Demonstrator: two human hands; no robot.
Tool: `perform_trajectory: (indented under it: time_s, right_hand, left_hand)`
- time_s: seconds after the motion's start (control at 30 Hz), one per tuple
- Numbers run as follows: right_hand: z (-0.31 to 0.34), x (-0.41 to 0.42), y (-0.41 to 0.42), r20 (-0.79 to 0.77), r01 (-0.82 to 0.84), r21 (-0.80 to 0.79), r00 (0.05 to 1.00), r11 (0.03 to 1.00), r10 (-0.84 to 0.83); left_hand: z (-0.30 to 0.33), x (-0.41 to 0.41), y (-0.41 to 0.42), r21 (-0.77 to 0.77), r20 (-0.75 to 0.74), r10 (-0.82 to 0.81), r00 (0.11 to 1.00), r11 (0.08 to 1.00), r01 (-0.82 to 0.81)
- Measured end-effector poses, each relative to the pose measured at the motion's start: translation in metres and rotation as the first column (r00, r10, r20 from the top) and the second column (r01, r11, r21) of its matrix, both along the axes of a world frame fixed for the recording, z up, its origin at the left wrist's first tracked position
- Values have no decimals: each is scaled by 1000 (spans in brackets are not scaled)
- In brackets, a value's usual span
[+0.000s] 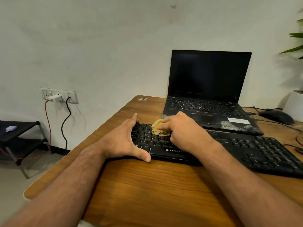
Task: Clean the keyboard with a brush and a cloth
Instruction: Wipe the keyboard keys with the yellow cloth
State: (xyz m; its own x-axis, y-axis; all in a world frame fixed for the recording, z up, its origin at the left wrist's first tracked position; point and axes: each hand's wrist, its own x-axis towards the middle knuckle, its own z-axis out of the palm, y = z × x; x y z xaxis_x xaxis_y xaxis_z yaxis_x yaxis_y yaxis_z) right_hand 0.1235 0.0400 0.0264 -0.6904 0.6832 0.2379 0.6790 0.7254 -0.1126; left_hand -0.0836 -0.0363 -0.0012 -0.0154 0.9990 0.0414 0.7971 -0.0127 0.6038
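- Right hand: fingers curled over a crumpled tan cloth, pressing it on the left-side keys of the black plastic keyboard.
- Left hand: spread wide, fingers straight along the keyboard's left end, thumb at its front edge; nothing enclosed.
- Keyboard lies on the wood-grain table; its centre is hidden by the right forearm.
- Behind: open black laptop, palm rest scuffed, screen dark.
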Motion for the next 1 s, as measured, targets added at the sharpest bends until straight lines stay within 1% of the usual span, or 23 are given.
perform_trajectory:
  time_s: [0.03, 0.1, 0.17, 0.2, 0.27, 0.33, 0.4, 0.43, 0.47, 0.5, 0.53, 0.57, 0.6, 0.63, 0.67, 0.77, 0.83, 0.87, 0.93, 1.0]
  right_hand:
    - [0, -3, 2, -31, 4, -8, 1000, 1000, -4]
    - [0, -10, -3, -66, -81, -47, 995, 996, 78]
    - [0, -19, -10, -16, -162, -53, 987, 985, 162]
    - [-2, -23, -10, 21, -175, -39, 984, 984, 176]
    - [-6, -24, -6, 41, -133, -5, 990, 991, 133]
    - [-7, -19, 0, -14, -3, 14, 1000, 1000, 3]
    - [-8, -8, 10, -83, 155, 35, 985, 987, -151]
    - [-7, -3, 13, -141, 183, 23, 974, 983, -178]
    - [-6, -2, 13, -202, 158, -9, 967, 987, -157]
    - [-3, -3, 9, -239, 95, -51, 965, 994, -105]
    - [0, -6, 3, -230, 20, -85, 972, 996, -39]
    - [3, -10, -5, -173, -30, -99, 985, 995, 13]
    - [2, -14, -10, -99, -45, -89, 994, 995, 37]
    - [1, -16, -12, -56, -29, -66, 998, 997, 25]
    - [2, -15, -12, -45, 20, -43, 999, 999, -22]
    - [10, -2, -8, -74, 206, 46, 976, 977, -203]
    - [12, 5, -7, -98, 242, 59, 967, 969, -235]
    - [12, 5, -11, -115, 207, 11, 972, 978, -204]
    - [8, 1, -25, -132, 47, -105, 989, 993, -61]
    - [7, -4, -38, -104, -94, -133, 991, 987, 80]
  left_hand:
    - [0, 0, 0, 3, -1, -3, 1000, 1000, 3]
    - [1, 3, 1, 11, 19, -12, 1000, 1000, 11]
    - [3, 9, 2, 32, 70, -27, 997, 999, 25]
    - [3, 12, 3, 42, 72, -37, 997, 999, 34]
    - [3, 16, 5, 40, 5, -38, 999, 998, 37]
    - [2, 16, 6, 29, -72, 2, 997, 1000, 0]
    - [2, 15, 6, 21, -97, 33, 995, 999, -31]
    - [2, 14, 6, 23, -103, 32, 994, 999, -30]
    - [1, 12, 6, 25, -106, 23, 994, 999, -21]
    - [1, 11, 7, 29, -104, 9, 995, 1000, -6]
    - [0, 10, 7, 35, -101, -11, 995, 999, 14]
    - [0, 10, 7, 39, -97, -32, 995, 999, 36]
    - [0, 9, 7, 43, -92, -50, 995, 998, 54]
    - [0, 10, 7, 48, -85, -64, 994, 997, 68]
    - [0, 10, 6, 52, -77, -72, 994, 996, 77]
    - [0, 11, 7, 56, -52, -82, 995, 995, 85]
    - [0, 11, 7, 56, -41, -87, 995, 994, 89]
    - [0, 12, 7, 53, -37, -86, 996, 995, 88]
    - [0, 13, 5, 48, -39, -82, 996, 995, 84]
    - [1, 14, 3, 47, -46, -78, 996, 996, 80]
